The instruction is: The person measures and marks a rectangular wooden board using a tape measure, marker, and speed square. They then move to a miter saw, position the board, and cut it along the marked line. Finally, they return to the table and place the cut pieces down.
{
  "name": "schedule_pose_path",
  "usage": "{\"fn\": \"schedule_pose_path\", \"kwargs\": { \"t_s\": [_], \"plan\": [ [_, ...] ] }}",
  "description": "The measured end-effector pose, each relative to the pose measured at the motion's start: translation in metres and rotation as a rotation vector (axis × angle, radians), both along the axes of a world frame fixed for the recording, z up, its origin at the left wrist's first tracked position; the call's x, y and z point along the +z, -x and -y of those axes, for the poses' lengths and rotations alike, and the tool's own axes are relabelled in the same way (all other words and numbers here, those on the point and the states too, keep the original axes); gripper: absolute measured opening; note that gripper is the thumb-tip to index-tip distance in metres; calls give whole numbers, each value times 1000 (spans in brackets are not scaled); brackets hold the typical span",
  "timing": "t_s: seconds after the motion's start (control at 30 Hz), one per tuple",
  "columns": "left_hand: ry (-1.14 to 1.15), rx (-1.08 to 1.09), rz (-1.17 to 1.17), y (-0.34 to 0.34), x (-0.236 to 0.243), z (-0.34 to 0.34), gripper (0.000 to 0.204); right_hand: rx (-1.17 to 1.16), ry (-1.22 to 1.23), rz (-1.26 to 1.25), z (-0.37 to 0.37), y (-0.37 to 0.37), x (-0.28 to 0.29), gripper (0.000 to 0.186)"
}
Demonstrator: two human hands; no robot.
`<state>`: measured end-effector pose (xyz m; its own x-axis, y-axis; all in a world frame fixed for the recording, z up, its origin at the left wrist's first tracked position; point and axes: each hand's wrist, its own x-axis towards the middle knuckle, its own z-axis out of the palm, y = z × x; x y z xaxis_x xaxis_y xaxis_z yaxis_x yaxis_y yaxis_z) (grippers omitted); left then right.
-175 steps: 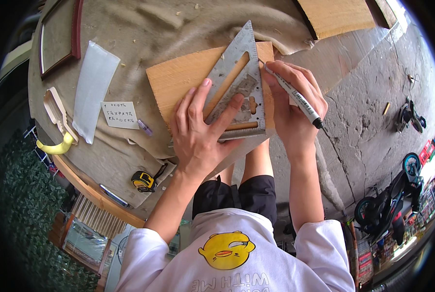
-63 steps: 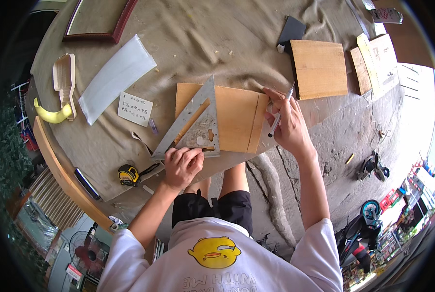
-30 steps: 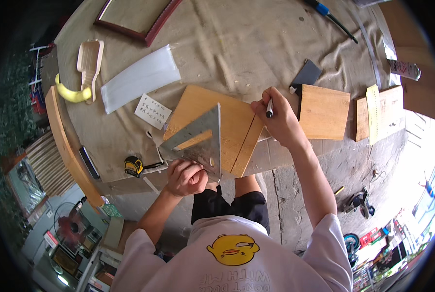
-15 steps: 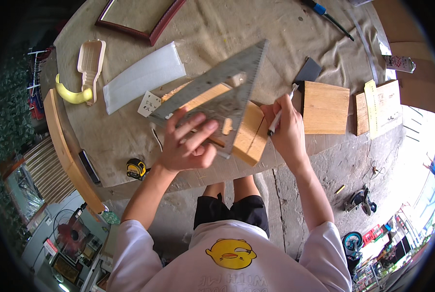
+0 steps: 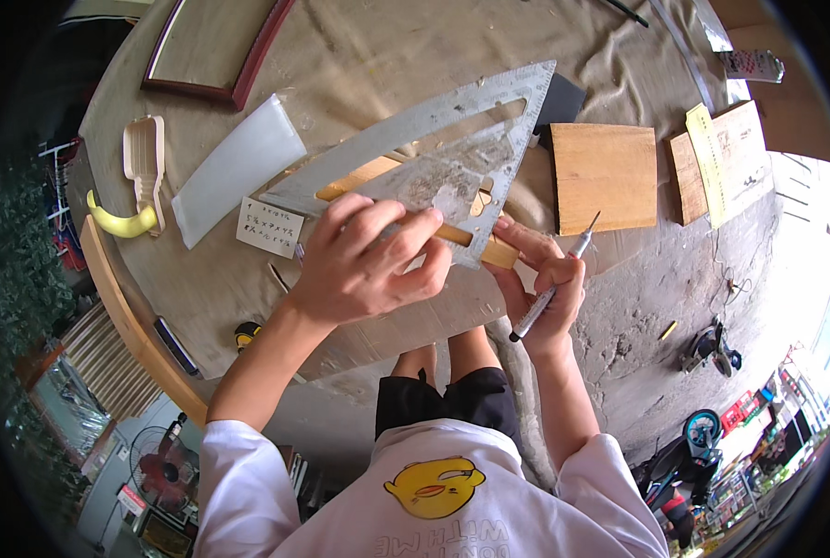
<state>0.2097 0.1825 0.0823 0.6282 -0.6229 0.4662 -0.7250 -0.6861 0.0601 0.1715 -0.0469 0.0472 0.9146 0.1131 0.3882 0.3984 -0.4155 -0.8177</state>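
A grey metal triangular square (image 5: 434, 186) lies over a light wooden board (image 5: 500, 254), whose wood shows through the cut-outs. My left hand (image 5: 368, 256) grips the square's near edge with bent fingers; the thumb side is hidden. My right hand (image 5: 545, 288) keeps a white marker pen (image 5: 533, 313) tucked in its curled fingers, thin tip pointing up and right. Its thumb and forefinger reach to the board's right end, beside the square's corner. A small white paper note (image 5: 270, 228) with handwriting rests left of the square.
Right of the square stand a square wooden block (image 5: 606, 179) and more wood with a yellow strip (image 5: 706, 163). Dark grey sheet (image 5: 559, 100) lies behind. To the left are a white sheet (image 5: 238, 167), a yellow-handled tool (image 5: 122, 220), a tape measure (image 5: 245, 335) and a dark red frame (image 5: 192, 91).
The square has turned and now lies lower across the board, covering most of it. My right hand has shifted the pen aside and brought its fingers to the board's end. The view has shifted.
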Motion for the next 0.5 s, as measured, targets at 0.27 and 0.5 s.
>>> {"fn": "schedule_pose_path", "kwargs": {
  "t_s": [0.27,0.5],
  "plan": [
    [77,-75,-65,-14,0,-3,24,-13,-119,-16,-1,-8,-4,73],
    [192,-86,-20,-17,-13,17,16,-142,-353,-303,2,1,-5,41]
  ]
}}
